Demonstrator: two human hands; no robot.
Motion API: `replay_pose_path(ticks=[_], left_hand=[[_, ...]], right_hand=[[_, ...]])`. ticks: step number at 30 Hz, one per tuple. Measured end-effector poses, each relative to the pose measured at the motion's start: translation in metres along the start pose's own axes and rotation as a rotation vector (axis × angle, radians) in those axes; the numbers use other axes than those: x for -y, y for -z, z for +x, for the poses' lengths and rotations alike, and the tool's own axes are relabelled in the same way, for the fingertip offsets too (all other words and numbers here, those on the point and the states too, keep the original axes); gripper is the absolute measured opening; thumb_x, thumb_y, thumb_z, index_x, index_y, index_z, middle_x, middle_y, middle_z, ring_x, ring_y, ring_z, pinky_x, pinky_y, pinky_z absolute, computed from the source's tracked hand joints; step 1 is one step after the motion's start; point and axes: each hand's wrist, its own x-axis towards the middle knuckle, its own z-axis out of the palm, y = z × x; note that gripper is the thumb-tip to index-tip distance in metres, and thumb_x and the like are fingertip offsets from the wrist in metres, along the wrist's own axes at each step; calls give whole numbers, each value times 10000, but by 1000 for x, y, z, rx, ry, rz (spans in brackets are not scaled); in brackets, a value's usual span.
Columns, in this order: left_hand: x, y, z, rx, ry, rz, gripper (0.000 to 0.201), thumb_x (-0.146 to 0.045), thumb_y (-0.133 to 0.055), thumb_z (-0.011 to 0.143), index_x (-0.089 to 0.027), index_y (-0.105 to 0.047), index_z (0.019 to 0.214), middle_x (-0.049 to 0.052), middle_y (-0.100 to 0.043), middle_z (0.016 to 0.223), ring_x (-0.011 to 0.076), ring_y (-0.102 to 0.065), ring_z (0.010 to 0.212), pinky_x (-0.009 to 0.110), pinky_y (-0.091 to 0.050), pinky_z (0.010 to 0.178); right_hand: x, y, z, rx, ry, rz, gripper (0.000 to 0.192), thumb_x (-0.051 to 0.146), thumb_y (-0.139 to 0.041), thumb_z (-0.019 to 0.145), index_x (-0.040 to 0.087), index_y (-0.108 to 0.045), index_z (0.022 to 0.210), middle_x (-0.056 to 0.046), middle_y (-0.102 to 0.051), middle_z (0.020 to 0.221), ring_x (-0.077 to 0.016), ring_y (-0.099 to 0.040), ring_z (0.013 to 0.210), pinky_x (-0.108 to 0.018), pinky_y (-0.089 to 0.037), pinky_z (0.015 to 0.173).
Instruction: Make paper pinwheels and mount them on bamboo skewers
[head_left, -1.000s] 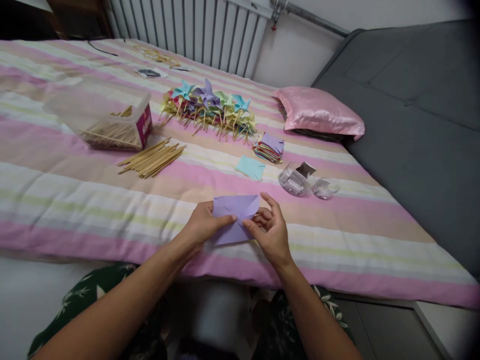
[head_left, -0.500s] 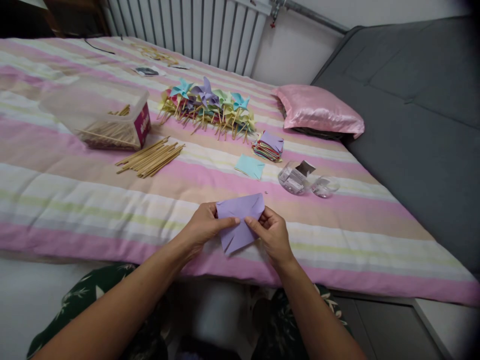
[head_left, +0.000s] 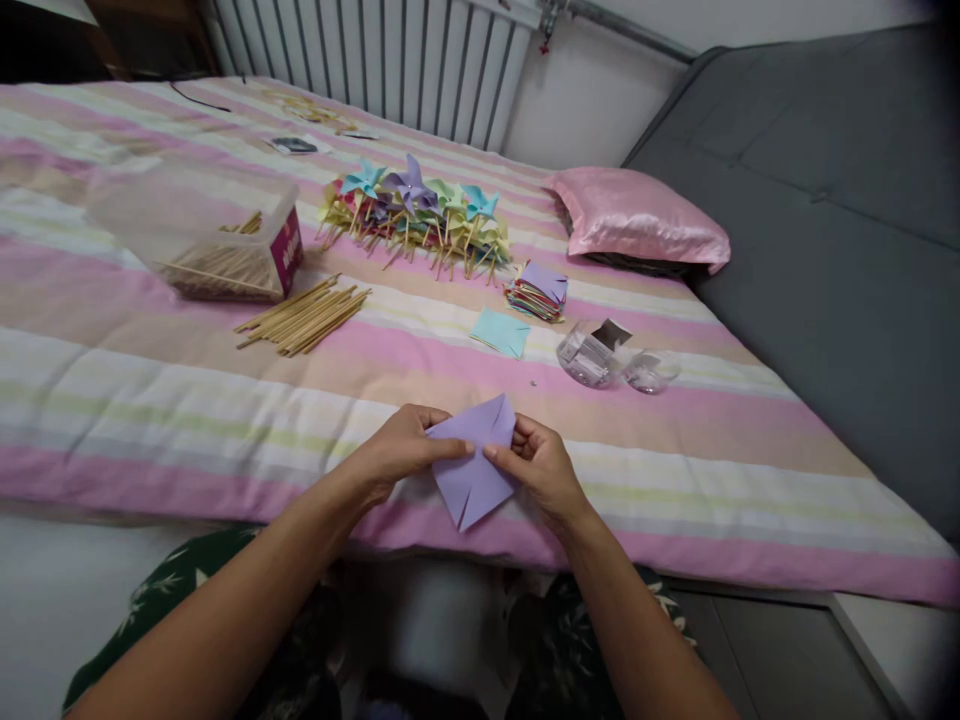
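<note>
Striped bed cover [head_left: 150, 390] spread wide; pink pillow [head_left: 637, 218] at far right. Clear tub [head_left: 202, 232] of sticks far left, loose wooden sticks [head_left: 304, 317] beside it. Row of paper pinwheels [head_left: 416, 215] further back. Purple paper square [head_left: 472, 470] held above near edge of cover, tilted corner-down. Left hand [head_left: 397, 455] and right hand [head_left: 540, 470] both pinched closed on purple paper square, thumbs on top.

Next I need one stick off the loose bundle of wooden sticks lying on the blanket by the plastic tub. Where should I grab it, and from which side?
Take a stick from the loose bundle of wooden sticks by its near-left end, coming from above. The sticks lie flat, and their ends fan apart there, so one can probably be pinched alone. The plastic tub crowds the far side.
</note>
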Motion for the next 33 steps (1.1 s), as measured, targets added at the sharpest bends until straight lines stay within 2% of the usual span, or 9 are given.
replay_pose_path(ticks=[6, 11, 21, 28, 33], left_hand=[[2, 1, -1, 41, 13, 62, 171, -256, -707, 577, -109, -679, 657, 24, -646, 605, 121, -541, 529, 216, -382, 531], [2, -2, -2, 25, 66, 50, 179, -251, -712, 555, -103, -680, 650, 24, -635, 579, 120, -531, 510, 221, -379, 525], [6, -3, 1, 41, 43, 80, 129, -230, -665, 568, -109, -634, 600, -6, -570, 518, 98, -472, 466, 210, -324, 480], [7, -4, 2, 49, 57, 115, 99, -202, -626, 575, -104, -618, 590, -12, -545, 501, 98, -460, 450, 212, -315, 461], [8, -4, 0, 73, 73, 155, 91, -197, -624, 575, -107, -614, 581, -17, -545, 493, 99, -465, 446, 209, -310, 453]], right_hand=[[-1, 0, 0, 71, 32, -65, 308, 279, -692, 684, 193, -598, 964, -28, -666, 866, -154, -620, 757, -254, -480, 664], [-1, -1, 0, 66, 69, -115, 286, 260, -678, 697, 191, -593, 961, -14, -648, 820, -133, -596, 712, -233, -456, 629], [-1, -2, -1, 51, 88, -196, 268, 255, -667, 711, 192, -590, 959, -5, -624, 765, -122, -562, 660, -229, -430, 600], [-1, 0, 0, 76, 69, -106, 297, 288, -675, 710, 203, -588, 981, -16, -632, 817, -137, -584, 725, -245, -447, 645], [2, 3, -1, 26, 23, -55, 338, 299, -697, 686, 200, -594, 992, 4, -625, 735, -112, -565, 626, -224, -431, 569]])
